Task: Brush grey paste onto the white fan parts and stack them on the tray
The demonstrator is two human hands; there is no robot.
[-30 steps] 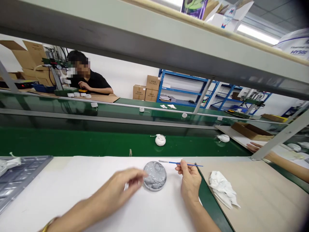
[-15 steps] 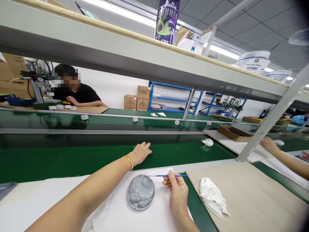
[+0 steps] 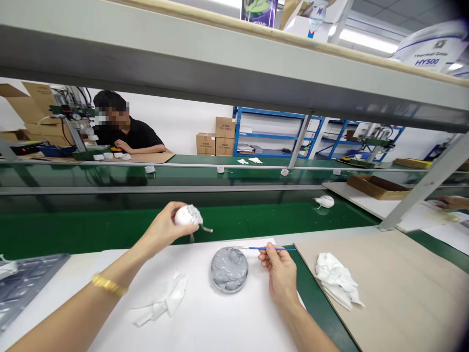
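Whereas half a second earlier it was down at the green belt [image 3: 256, 222], the left hand [image 3: 165, 227] is now raised, thumb and fingers closed around a white round part [image 3: 186, 215], held above the belt's near edge. The pick-up is judged complete, leaving both hands occupied. The right hand [image 3: 283, 274] pinches a blue brush [image 3: 252, 248], its tip at the far rim of the paste dish [image 3: 229, 292], near the white sheet's [image 3: 212, 325] far edge. A white tissue [image 3: 166, 304], previously largely behind the left forearm, now shows clear.
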